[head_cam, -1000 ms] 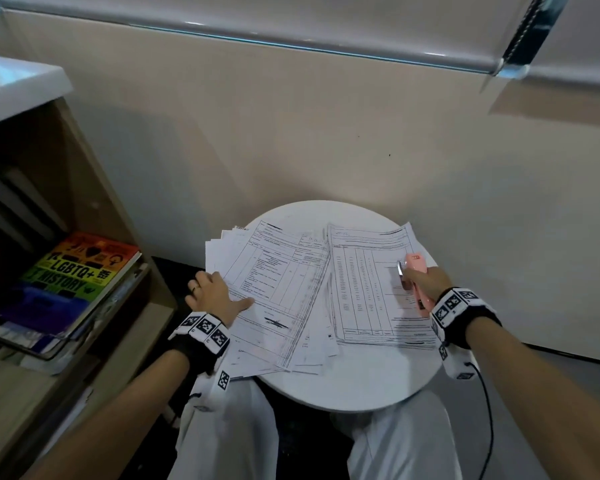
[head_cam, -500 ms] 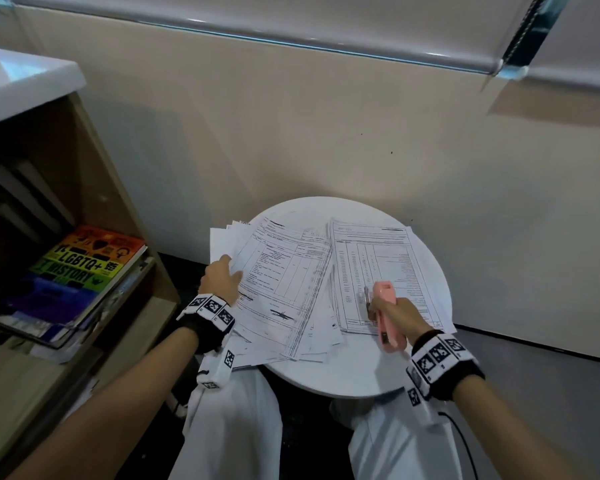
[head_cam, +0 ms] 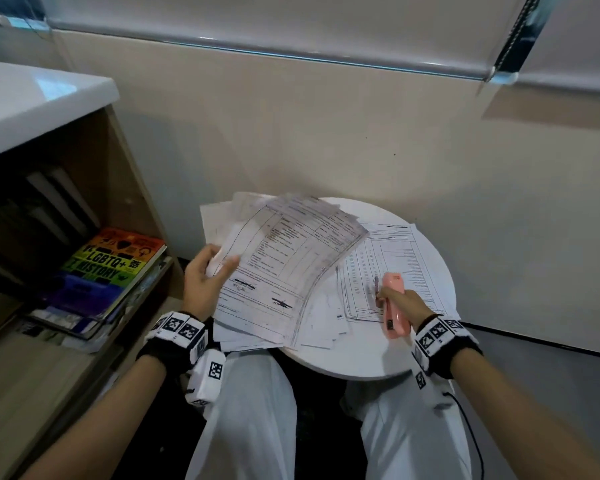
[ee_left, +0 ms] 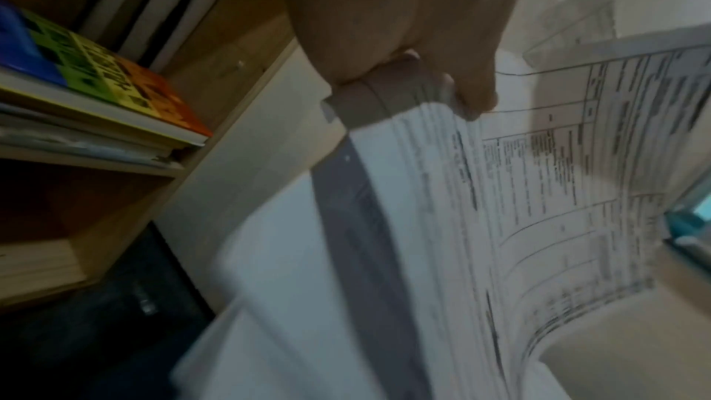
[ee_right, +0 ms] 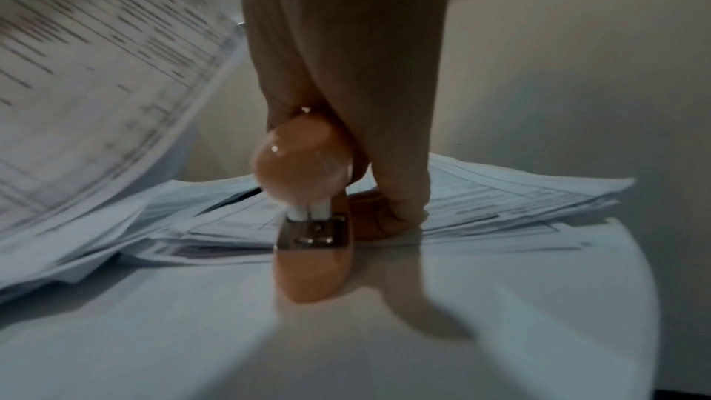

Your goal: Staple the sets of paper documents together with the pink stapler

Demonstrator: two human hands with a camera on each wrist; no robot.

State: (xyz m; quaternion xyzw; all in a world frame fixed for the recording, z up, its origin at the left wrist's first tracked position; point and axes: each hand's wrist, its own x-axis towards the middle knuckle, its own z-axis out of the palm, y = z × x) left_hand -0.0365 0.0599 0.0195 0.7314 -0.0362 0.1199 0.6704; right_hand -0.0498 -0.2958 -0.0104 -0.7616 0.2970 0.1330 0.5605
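Ahead I see a plain beige wall (head_cam: 326, 133), a lowered pale roller blind (head_cam: 291, 22) above it with a metal bottom rail. Round white tabletop (head_cam: 371, 362) stands close against the wall. Left of me, a wooden bookshelf (head_cam: 132, 174) under a glossy white top; rainbow-covered book (head_cam: 115, 265) lies flat on a stack there. Grey floor (head_cam: 551, 386) at right. Light dim, cool.

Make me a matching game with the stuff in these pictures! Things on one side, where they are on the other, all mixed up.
Things:
1. pink stapler
2. lifted set of papers
3. rainbow book
4. flat stack of papers

Places:
A. on the wooden shelf
B. in the left hand
C. lying on the round white table
D. in the right hand

Pairs: 1-D, 2-B, 3-A, 4-C
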